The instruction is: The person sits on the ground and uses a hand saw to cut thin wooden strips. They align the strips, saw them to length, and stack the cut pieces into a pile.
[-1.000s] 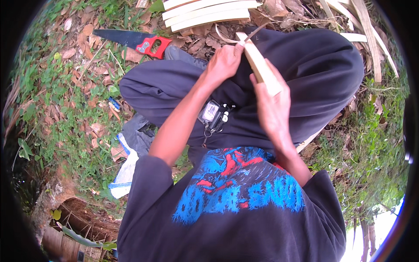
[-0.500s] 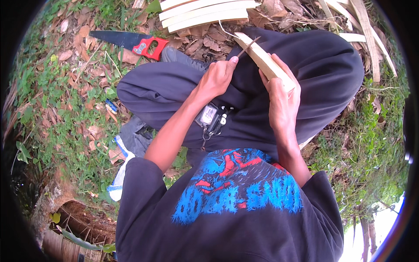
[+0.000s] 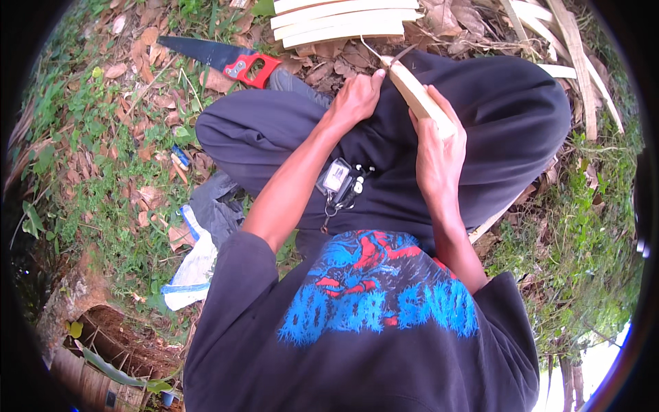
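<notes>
Two bare hands work one pale bamboo strip [image 3: 420, 99] over the person's dark-trousered lap: the right hand [image 3: 439, 147] is wrapped tight around its near end, while the left hand [image 3: 353, 103] is closed at its far tip, though whether those fingers pinch the strip or some small blade I cannot tell. Just beyond the grip a stack of split bamboo slats [image 3: 343, 24] lies on the leaf litter, and farther left of the left hand rests a red-handled handsaw [image 3: 226, 58].
</notes>
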Demonstrator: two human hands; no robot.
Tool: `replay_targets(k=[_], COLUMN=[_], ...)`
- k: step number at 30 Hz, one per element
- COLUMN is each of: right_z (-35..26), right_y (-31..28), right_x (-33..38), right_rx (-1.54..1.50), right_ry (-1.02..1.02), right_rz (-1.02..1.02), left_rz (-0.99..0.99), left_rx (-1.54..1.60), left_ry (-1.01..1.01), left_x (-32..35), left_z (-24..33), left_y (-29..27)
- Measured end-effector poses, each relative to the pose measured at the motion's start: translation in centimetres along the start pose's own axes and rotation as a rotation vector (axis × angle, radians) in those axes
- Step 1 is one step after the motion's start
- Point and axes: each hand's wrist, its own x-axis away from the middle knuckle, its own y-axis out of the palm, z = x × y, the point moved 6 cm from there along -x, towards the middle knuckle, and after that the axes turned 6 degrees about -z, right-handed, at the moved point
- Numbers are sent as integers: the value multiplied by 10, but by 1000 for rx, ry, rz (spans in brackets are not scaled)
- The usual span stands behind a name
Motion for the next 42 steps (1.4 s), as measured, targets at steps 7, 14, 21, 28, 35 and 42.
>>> replay_targets(k=[7, 14, 21, 28, 35, 42], right_z=[-7, -3, -4, 2, -46, -77], right_y=[7, 7, 5, 5, -7, 29], right_x=[3, 7, 4, 1, -1, -1], right_rx=[11, -56, -72, -41, -227, -228], right_ry=[38, 50, 78, 51, -279, -420], right_rz=[38, 54, 8, 19, -40, -377], left_rz=[-15, -75, -64, 0, 103, 333], left_rx=[-1, 0, -11, -156, -3, 231], left_ry=[-27, -61, -91, 156, 338, 255], left_x=[20, 3, 0, -27, -15, -8], left_z=[-6, -22, -23, -40, -28, -11], left_y=[-11, 1, 0, 17, 3, -67])
